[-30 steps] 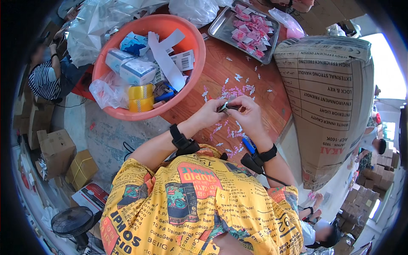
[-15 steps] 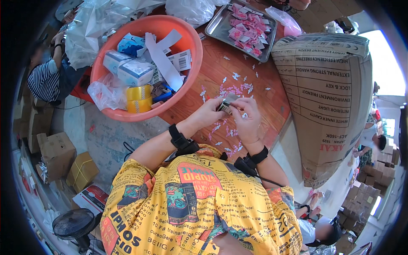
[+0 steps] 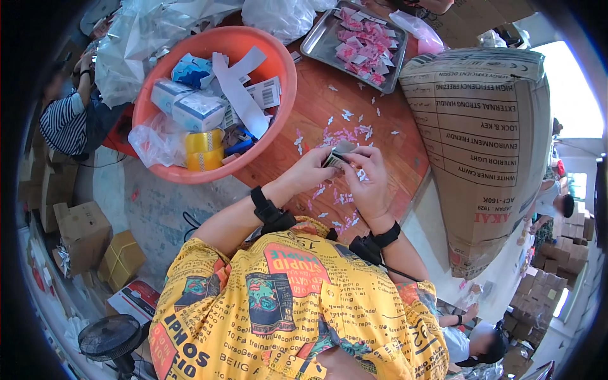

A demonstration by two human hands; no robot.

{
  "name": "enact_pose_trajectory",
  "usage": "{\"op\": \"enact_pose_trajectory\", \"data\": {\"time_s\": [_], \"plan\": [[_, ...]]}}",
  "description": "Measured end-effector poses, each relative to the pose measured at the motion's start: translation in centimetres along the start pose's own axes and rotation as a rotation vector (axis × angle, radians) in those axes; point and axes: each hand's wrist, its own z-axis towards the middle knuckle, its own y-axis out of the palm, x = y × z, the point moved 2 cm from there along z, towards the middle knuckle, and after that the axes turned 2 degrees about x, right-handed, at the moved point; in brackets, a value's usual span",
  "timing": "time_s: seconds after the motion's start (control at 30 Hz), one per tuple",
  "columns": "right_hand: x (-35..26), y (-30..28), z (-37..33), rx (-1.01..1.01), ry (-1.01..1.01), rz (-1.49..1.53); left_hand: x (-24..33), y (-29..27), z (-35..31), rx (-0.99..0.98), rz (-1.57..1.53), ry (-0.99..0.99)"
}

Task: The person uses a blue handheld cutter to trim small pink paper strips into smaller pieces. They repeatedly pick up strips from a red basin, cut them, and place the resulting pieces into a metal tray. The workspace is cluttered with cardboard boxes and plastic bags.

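Close in front of me, over the reddish wooden tabletop (image 3: 304, 95), both hands meet at a small dark packet (image 3: 334, 158) with a pale greyish flap. My left hand (image 3: 308, 171) pinches its left side between thumb and fingers. My right hand (image 3: 368, 180) is closed at its right edge, thumb and fingertips pressed together. What lies inside the packet is too small to tell. Around and beneath the hands, many tiny white and pink twisted pieces (image 3: 347, 133) lie scattered on the wood.
An orange tub (image 3: 288, 95) at the left holds boxes, yellow tape rolls and paper strips. A metal tray (image 3: 310, 47) of pink-and-white packets stands at the back. To the right leans a large cardboard piece (image 3: 481, 158). Other people work at the left and right edges.
The view has shifted slightly. My right fingers have changed position a little at the packet; both hands stay on it.
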Motion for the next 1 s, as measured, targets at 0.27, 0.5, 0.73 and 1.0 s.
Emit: {"op": "enact_pose_trajectory", "data": {"time_s": [0.27,0.5,0.73,1.0], "plan": [[0.3,-0.3,-0.4,0.039,-0.055,-0.062,0.7,0.7,0.2,-0.002,0.068,0.150],[-0.1,-0.8,-0.6,0.020,-0.230,-0.179,2.0,1.0,0.1,-0.123,0.105,0.156],[-1.4,-1.4,-0.2,0.089,-0.258,-0.137,4.0,1.8,-0.5,-0.070,0.103,0.224],[-1.6,-1.7,0.1,0.070,-0.245,-0.151,3.9,1.2,0.6,-0.052,0.194,0.319]]}}
